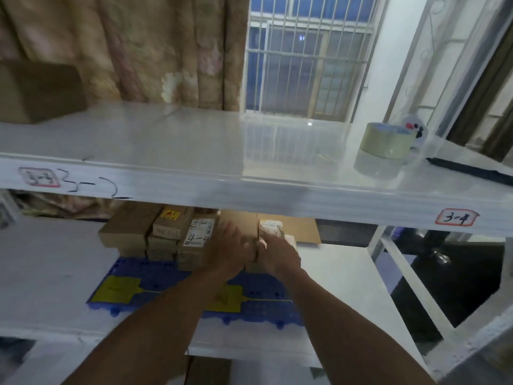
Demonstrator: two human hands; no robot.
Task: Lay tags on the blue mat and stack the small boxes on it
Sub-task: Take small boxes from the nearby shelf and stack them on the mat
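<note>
The blue mat (155,273) lies on the lower shelf (55,259) of a white rack. One yellow tag (119,289) lies flat on the mat's front left part. A second yellow tag (226,301) lies further right, partly hidden by the left forearm.

The small boxes (166,234) stand stacked on the rear part of the mat, touching one another; one carries a white label marked "4-4". Both hands reach under the upper shelf (166,140) to a tan box (248,222) at the right end of the stack.

- Left hand (230,251): fingers (229,229) straight and close together, lying flat against the tan box.
- Right hand (280,255): back turned to the camera, thumb against the box edge. Its fingers are hidden, so whether they clamp the box cannot be told.

A flat cardboard sheet (304,229) stands behind the boxes to the right. The upper shelf carries a tape roll (385,140) at the right and a large cardboard box (39,93) at the left. A curtain (138,45) and a barred window (305,56) are behind.
</note>
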